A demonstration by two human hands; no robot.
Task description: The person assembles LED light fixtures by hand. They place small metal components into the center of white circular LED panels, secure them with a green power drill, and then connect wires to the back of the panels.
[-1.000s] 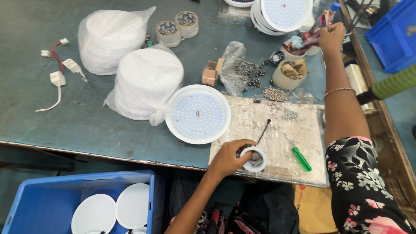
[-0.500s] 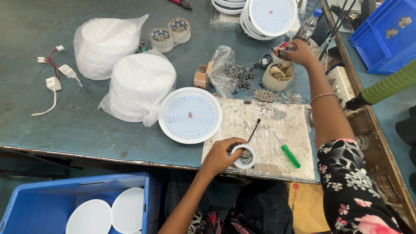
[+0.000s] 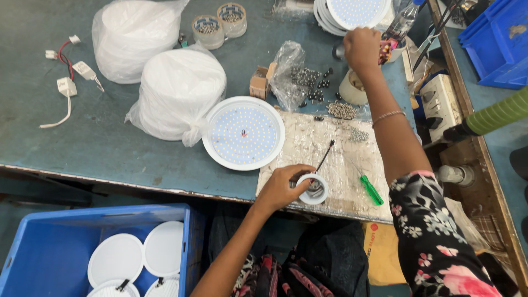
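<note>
A: Status check. Our left hand (image 3: 286,184) is closed on a small white ring (image 3: 314,190), held on the mat (image 3: 308,137) near the desk (image 3: 110,137) front edge. A black wire (image 3: 324,155) runs up from the ring.

B: And the right hand (image 3: 362,48)?

A: Extended to the far side, fingers curled over small red parts at a cup (image 3: 352,91). We cannot tell whether it grips anything.

B: Hazards?

A: We judge three. The ring sits close to the edge; a loose grip could drop it toward the blue crate (image 3: 49,247) or the floor. The right forearm crosses above loose screws (image 3: 341,110); a low pass could scatter them. The wire may snag.

B: Surroundings?

A: The LED panel (image 3: 243,132) lies just left of the mat, touching a bagged stack (image 3: 179,93). A green screwdriver (image 3: 372,190) lies right of the ring. A clear bag (image 3: 289,71) and a small carton (image 3: 259,83) stand between the panel and the cup.
</note>
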